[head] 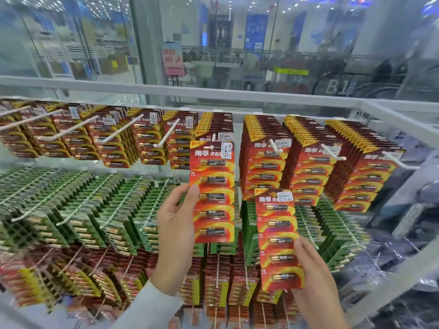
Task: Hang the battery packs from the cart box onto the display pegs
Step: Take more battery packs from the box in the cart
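My left hand [177,224] grips a long red strip of battery packs [212,191] by its left edge and holds it upright, its top hole at the tip of a white peg [213,138] in the top row. My right hand [313,269] holds a second red battery strip [279,238] from its lower right side, lower and to the right, in front of the green rows. The cart box is out of view.
The top row holds packed red battery strips on white pegs, such as one full stack [263,160] right of the target peg. Green packs [95,210] fill the middle rows and more red packs [225,281] hang below. A glass wall stands behind the white rack frame [237,93].
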`<state>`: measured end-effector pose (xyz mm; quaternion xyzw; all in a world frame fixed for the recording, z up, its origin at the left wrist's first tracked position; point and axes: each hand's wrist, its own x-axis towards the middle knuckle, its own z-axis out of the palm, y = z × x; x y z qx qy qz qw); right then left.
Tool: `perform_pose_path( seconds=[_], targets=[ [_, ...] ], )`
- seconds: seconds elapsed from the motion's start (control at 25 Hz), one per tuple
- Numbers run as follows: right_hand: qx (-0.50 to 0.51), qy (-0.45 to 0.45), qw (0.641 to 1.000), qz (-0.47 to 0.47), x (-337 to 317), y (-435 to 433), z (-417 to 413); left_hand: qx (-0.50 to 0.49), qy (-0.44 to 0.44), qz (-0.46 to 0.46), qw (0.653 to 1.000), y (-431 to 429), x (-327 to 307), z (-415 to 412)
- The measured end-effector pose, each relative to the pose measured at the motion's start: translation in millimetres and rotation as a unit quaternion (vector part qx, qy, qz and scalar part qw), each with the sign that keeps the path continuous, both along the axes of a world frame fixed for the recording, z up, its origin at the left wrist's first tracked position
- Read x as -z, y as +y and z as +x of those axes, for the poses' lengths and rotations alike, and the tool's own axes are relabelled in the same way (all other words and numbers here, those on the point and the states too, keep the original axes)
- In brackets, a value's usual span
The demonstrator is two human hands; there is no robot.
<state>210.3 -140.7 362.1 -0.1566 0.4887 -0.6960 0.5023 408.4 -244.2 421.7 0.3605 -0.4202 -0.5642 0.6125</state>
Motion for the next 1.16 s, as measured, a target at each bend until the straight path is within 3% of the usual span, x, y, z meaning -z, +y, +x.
perform_pose_path(
  seconds=[0.28, 0.56, 1.16],
  targets=[
    [0.085, 0.066, 0.992, -0.065, -35, 23, -47, -0.040, -0.064, -0.002, 0.997, -59, 9, -25],
    [0.246, 0.160, 0.952, -0.088, -57, 46, -108, -0.047, -0.040, -0.004, 0.998, -73, 19, -34],
    [0.270, 0.202, 0.941, -0.026, -51, 32, -139, -0.065, -0.039, -0.008, 0.997, -76, 28, -36]
  ],
)
